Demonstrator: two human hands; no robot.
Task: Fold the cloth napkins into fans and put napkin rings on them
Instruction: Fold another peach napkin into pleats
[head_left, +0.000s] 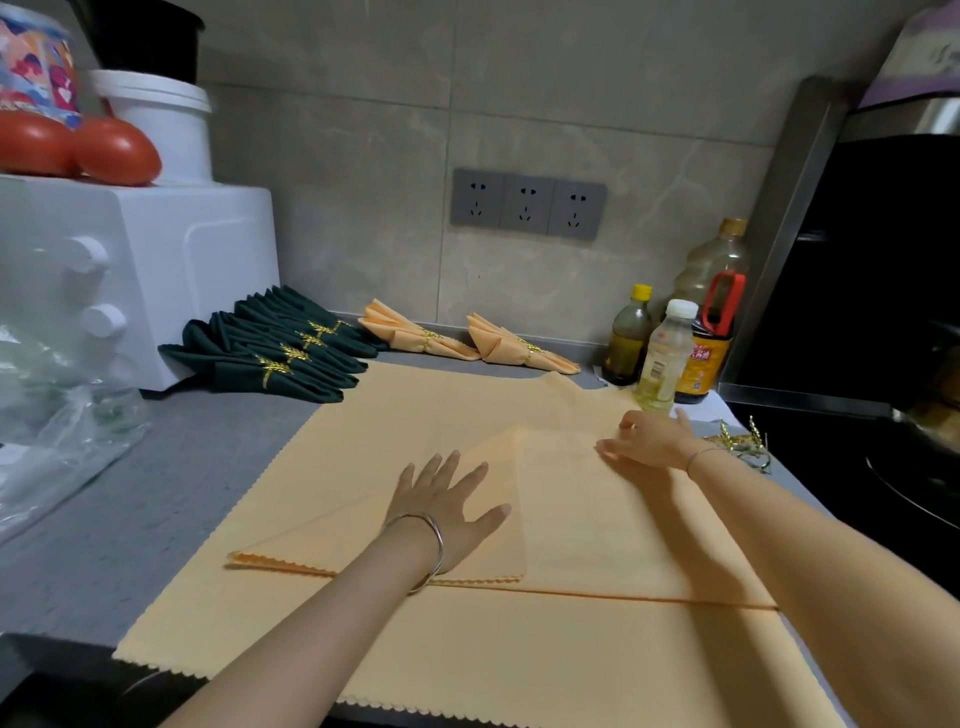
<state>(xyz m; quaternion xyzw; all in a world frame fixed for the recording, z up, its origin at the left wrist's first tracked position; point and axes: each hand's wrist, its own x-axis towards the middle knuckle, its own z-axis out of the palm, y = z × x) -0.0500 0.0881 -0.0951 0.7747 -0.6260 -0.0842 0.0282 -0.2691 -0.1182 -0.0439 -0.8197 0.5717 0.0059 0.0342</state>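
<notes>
A folded peach napkin lies on top of a larger flat peach cloth on the grey counter. My left hand presses flat on the folded napkin's left part, fingers spread. My right hand rests on its far right corner with fingers lightly bent. Two finished peach fans with gold rings lie at the back by the wall. Several dark green ringed napkins lie to their left. Loose gold napkin rings sit just right of my right wrist.
A white oven stands at the left, with tomatoes and a white bucket on top. A clear plastic bag lies in front of it. Oil and sauce bottles stand at the back right, beside a black stove.
</notes>
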